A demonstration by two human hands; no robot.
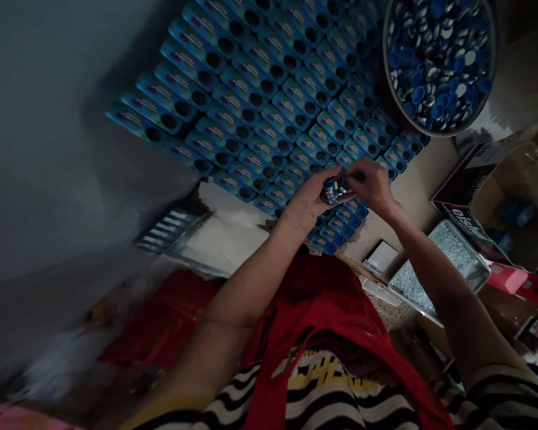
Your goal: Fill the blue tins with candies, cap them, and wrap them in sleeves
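My left hand (pixel 312 194) is cupped around several small blue-and-silver caps (pixel 332 192). Close against it, my right hand (pixel 371 184) has its fingers pinched together at the edge of these caps. Whatever lies between those right fingertips is hidden by the fingers. Below and beyond both hands stand rows of blue printed packs (pixel 291 113), each with a dark round opening at its near end. The packs nearest my body show lighter blue in their round openings.
A round metal bowl (pixel 387 71) full of blue and silver caps stands at the upper right. Below it are an open cardboard box (pixel 470 179), a metal tray (pixel 484 266) of pale blue-white pieces and a small white scale (pixel 381 257). A wall (pixel 49 149) rises on the left.
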